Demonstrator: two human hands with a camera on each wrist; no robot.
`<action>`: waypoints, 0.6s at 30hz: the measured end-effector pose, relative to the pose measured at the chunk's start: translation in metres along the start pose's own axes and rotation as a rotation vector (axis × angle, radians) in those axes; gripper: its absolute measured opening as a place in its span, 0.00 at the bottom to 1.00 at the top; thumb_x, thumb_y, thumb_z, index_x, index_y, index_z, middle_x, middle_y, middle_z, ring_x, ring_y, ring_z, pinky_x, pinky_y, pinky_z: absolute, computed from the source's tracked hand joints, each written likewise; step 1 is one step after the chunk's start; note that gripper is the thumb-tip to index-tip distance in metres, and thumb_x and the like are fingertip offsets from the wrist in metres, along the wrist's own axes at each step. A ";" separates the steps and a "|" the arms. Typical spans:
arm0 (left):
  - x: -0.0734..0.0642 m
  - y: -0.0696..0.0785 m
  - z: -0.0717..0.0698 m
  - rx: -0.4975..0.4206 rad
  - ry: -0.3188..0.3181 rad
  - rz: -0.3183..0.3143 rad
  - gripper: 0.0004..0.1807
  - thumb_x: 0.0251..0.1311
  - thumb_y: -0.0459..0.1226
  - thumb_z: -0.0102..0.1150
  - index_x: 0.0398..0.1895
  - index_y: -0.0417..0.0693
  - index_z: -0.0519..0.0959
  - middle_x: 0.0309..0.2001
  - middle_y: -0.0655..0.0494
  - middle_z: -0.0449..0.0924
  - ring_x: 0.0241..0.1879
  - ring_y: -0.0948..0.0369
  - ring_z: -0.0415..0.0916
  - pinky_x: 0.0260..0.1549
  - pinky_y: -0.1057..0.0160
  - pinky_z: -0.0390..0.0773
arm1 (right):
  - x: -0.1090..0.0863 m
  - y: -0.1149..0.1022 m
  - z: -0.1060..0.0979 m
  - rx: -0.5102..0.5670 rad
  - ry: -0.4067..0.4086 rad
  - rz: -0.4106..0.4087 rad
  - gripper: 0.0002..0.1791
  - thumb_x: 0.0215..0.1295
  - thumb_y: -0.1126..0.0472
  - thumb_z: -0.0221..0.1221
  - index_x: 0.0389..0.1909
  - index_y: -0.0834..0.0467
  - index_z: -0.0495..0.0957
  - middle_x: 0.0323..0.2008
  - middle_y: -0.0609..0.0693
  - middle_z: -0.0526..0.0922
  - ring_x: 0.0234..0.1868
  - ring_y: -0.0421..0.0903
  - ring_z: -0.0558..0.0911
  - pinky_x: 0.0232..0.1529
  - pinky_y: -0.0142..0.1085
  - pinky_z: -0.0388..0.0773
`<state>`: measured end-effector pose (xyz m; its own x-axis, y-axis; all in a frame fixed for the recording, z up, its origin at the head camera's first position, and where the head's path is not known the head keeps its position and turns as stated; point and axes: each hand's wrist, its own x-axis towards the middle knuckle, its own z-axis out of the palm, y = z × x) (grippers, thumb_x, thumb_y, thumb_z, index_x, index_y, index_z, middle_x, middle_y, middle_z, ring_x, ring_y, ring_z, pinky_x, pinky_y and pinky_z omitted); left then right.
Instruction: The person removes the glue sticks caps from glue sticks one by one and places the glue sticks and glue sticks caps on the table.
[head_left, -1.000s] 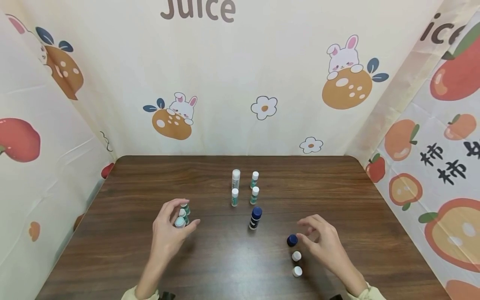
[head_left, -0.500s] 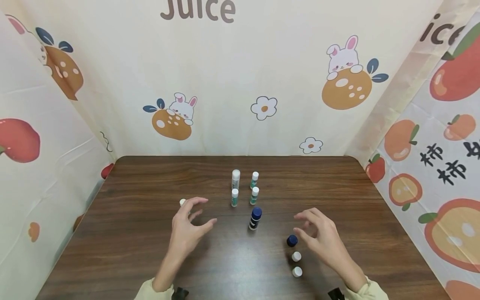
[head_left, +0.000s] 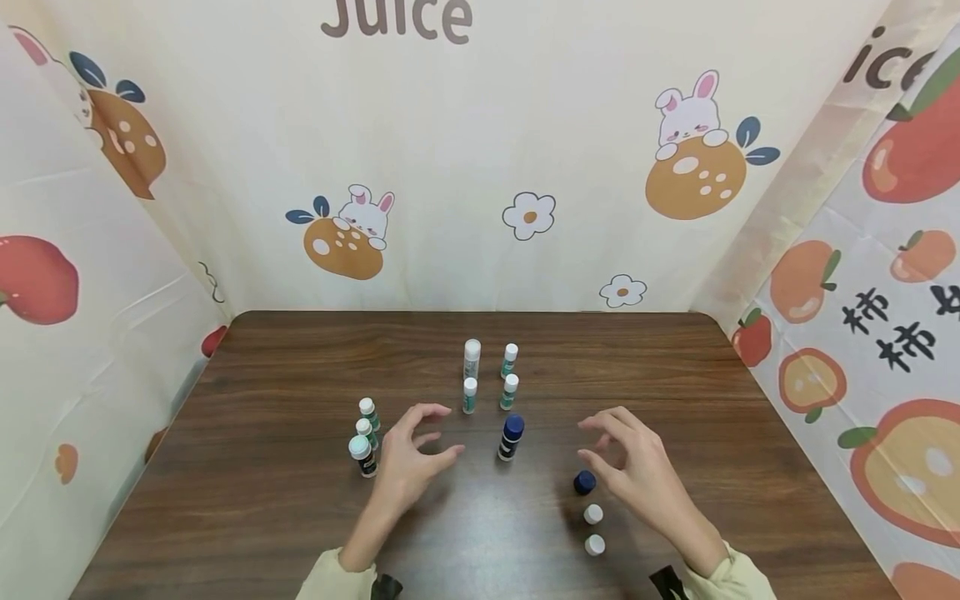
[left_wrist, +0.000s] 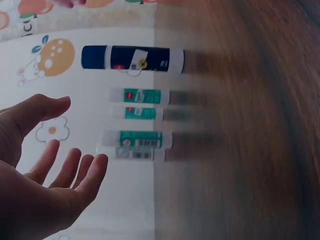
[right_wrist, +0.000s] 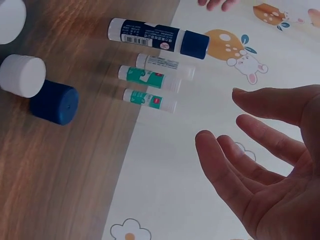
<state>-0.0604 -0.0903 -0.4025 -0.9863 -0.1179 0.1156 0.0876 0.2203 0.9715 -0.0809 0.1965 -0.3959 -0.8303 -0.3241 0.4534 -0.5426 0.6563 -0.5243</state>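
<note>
My left hand (head_left: pixel 408 454) is raised over the table with thumb and fingers spread apart, holding nothing. Just left of it three glue sticks stand upright in a row: a dark one with a pale top (head_left: pixel 363 457) in front and two green ones behind. A capped navy glue stick (head_left: pixel 511 437) stands between my hands. My right hand (head_left: pixel 637 458), fingers loosely bent and nothing in them, hovers beside a navy cap (head_left: pixel 584 482). Two white caps (head_left: pixel 593 514) sit in line in front of that cap. The right wrist view shows the navy cap (right_wrist: pixel 55 102) close to a white cap (right_wrist: pixel 22 76).
Behind the navy stick, several smaller white-capped glue sticks stand upright, among them a green one (head_left: pixel 509 392) and a grey-white one (head_left: pixel 471 358). The brown wooden table (head_left: pixel 300 533) ends against a printed curtain (head_left: pixel 450 150) at the back, with curtains at both sides.
My left hand has moved right, away from the three glue sticks on the left, which now show fully. My right hand has shifted slightly left and up. The caps stay put.
</note>
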 end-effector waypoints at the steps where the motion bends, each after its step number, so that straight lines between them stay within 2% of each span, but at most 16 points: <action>1: 0.001 -0.001 0.002 -0.006 -0.007 -0.001 0.23 0.38 0.20 0.69 0.42 0.38 0.77 0.46 0.43 0.77 0.50 0.47 0.73 0.49 0.51 0.77 | 0.001 -0.001 0.001 -0.002 -0.001 -0.002 0.21 0.42 0.69 0.72 0.38 0.51 0.79 0.35 0.38 0.75 0.25 0.38 0.74 0.18 0.26 0.67; 7: 0.005 -0.008 0.012 -0.087 -0.059 -0.005 0.22 0.39 0.20 0.69 0.42 0.37 0.77 0.46 0.41 0.77 0.51 0.43 0.72 0.49 0.47 0.76 | 0.007 -0.004 0.003 -0.013 -0.022 -0.004 0.20 0.44 0.67 0.72 0.39 0.49 0.80 0.36 0.37 0.75 0.27 0.37 0.74 0.20 0.27 0.66; 10: 0.009 -0.021 0.019 -0.109 -0.086 -0.017 0.23 0.40 0.21 0.70 0.43 0.38 0.77 0.47 0.42 0.77 0.51 0.44 0.72 0.49 0.47 0.76 | 0.009 -0.006 0.004 -0.014 -0.032 -0.004 0.20 0.44 0.66 0.72 0.39 0.49 0.80 0.36 0.37 0.75 0.28 0.37 0.74 0.22 0.28 0.66; 14: 0.013 -0.042 0.027 -0.095 -0.105 -0.033 0.23 0.41 0.25 0.72 0.44 0.42 0.77 0.48 0.44 0.77 0.51 0.49 0.73 0.48 0.52 0.77 | 0.012 -0.008 0.004 -0.009 -0.054 0.006 0.20 0.45 0.66 0.72 0.40 0.49 0.80 0.37 0.37 0.75 0.29 0.37 0.74 0.21 0.28 0.66; 18: 0.014 -0.051 0.031 -0.095 -0.115 -0.028 0.23 0.41 0.28 0.73 0.44 0.44 0.78 0.48 0.41 0.77 0.50 0.51 0.74 0.47 0.56 0.78 | 0.015 -0.009 0.006 -0.005 -0.061 0.012 0.21 0.45 0.67 0.72 0.40 0.49 0.80 0.36 0.38 0.75 0.28 0.37 0.74 0.20 0.28 0.65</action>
<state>-0.0835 -0.0730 -0.4566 -0.9976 -0.0096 0.0687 0.0670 0.1248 0.9899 -0.0894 0.1820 -0.3888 -0.8431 -0.3572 0.4020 -0.5320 0.6636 -0.5260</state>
